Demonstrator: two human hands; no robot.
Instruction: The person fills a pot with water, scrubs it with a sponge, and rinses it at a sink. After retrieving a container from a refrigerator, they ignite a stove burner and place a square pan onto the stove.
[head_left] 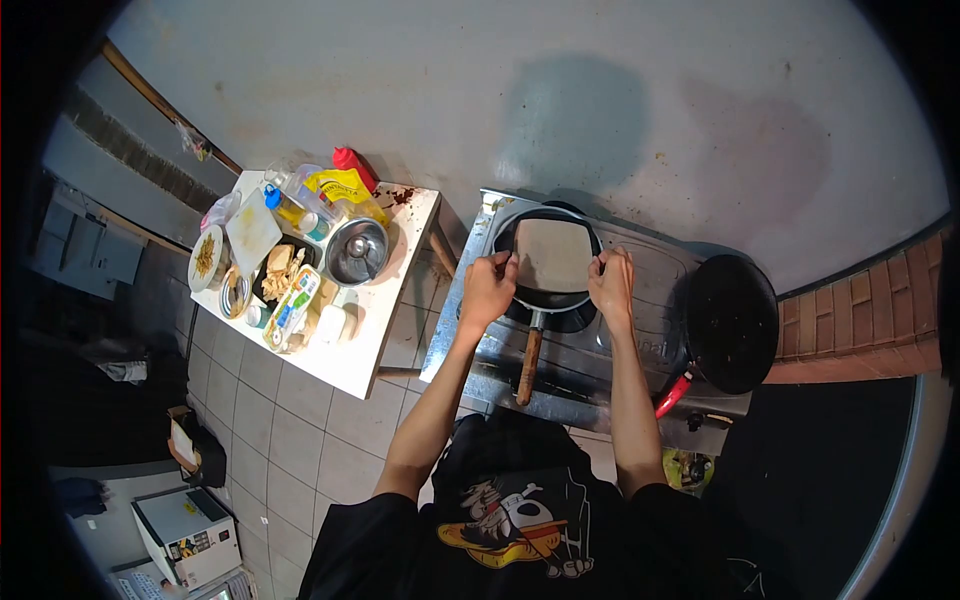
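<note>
Over a pan [548, 302] with a wooden handle, a pale flat square sheet [554, 255] is stretched between both hands. My left hand [488, 287] pinches its lower left side, fingers closed. At the right side, my right hand [611, 280] pinches the sheet's edge. The pan rests on the left part of a metal stove [640, 345], its handle [530, 365] pointing toward me. Whether the sheet's lower edge touches the pan cannot be made out.
A black pan [733, 325] with a red handle lies on the stove's right side. On the white table [355, 370] at left are a steel bowl [357, 251], a red bottle [352, 165], a yellow bag [343, 190], a cutting board [253, 232] and plates of food. A brick ledge [850, 320] is at right.
</note>
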